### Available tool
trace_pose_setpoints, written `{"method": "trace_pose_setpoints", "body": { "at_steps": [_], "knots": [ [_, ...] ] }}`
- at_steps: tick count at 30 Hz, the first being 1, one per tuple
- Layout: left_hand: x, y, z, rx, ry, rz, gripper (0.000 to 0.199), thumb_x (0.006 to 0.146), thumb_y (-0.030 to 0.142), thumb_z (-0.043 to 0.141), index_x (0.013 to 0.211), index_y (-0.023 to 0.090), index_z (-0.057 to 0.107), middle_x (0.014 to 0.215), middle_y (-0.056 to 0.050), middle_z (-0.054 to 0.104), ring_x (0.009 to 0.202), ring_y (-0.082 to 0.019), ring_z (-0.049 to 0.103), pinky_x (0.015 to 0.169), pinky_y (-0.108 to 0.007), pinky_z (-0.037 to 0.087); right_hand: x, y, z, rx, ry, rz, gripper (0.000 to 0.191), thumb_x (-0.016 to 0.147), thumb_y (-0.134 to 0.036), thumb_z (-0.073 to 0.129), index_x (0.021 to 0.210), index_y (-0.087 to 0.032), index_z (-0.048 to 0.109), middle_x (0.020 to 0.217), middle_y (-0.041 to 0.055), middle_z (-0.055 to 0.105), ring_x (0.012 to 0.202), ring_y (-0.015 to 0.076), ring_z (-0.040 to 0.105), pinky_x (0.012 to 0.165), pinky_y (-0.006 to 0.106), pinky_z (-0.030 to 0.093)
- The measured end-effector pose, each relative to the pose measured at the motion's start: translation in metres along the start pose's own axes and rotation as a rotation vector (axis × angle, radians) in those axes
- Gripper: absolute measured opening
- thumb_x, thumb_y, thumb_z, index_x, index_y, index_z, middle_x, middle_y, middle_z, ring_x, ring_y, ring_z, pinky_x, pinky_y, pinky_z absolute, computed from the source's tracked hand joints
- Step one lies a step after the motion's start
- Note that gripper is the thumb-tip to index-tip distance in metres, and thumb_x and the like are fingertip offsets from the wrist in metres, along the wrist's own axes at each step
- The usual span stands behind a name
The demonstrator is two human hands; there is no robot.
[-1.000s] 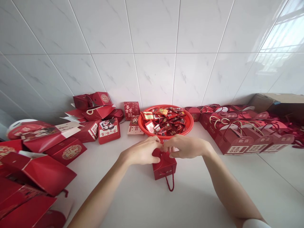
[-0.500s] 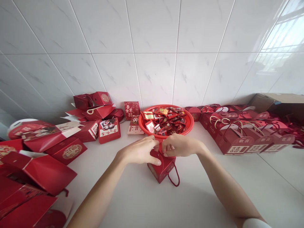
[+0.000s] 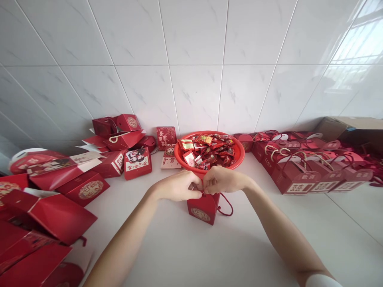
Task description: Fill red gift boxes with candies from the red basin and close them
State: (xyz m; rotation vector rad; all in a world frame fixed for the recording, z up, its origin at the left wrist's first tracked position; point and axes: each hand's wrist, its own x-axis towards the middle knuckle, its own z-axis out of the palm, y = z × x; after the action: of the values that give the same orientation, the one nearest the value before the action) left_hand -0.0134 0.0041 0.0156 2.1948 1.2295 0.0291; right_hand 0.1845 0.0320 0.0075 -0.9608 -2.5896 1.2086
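Under both hands [image 3: 179,186] [image 3: 226,180], box [image 3: 208,204] with illegible emblem [image 3: 200,215].

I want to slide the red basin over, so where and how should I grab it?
I'd take the red basin by its rim, one hand at each side, coming in from the front: the rim flares outward, while wrapped packets heap the middle.

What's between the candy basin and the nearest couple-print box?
Head view: a red card standing by the wall, a paler card lying flat in front.
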Motion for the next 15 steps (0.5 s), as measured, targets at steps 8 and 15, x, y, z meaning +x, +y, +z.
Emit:
{"method": "trace_pose_setpoints", "body": {
  "at_steps": [8, 15],
  "knots": [
    [0.011, -0.015, 0.002, -0.182, -0.067, 0.040, 0.026, 0.084, 0.039, 0.060, 0.084, 0.016, 0.072, 0.069, -0.002, 0.063, 0.061, -0.015, 0.053, 0.055, -0.025, 0.038, 0.000, 0.004, -0.002, 0.045, -0.047, 0.003, 0.007, 0.075, -0.012, 0.065, 0.076, -0.013, 0.072, 0.067, -0.0008, 0.065, 0.061, 0.0105, 0.055, 0.053, 0.020, 0.039],
    [0.012, -0.014, 0.002, -0.211, -0.103, 0.034, 0.018, 0.078, 0.034, 0.064, 0.079, 0.016, 0.068, 0.065, 0.000, 0.061, 0.059, -0.015, 0.054, 0.052, -0.025, 0.037, 0.003, 0.009, -0.001, 0.062, -0.065, 0.021, 0.008, 0.071, -0.011, 0.065, 0.076, -0.013, 0.072, 0.066, -0.0006, 0.065, 0.062, 0.0117, 0.057, 0.055, 0.021, 0.041]
  ]
}}
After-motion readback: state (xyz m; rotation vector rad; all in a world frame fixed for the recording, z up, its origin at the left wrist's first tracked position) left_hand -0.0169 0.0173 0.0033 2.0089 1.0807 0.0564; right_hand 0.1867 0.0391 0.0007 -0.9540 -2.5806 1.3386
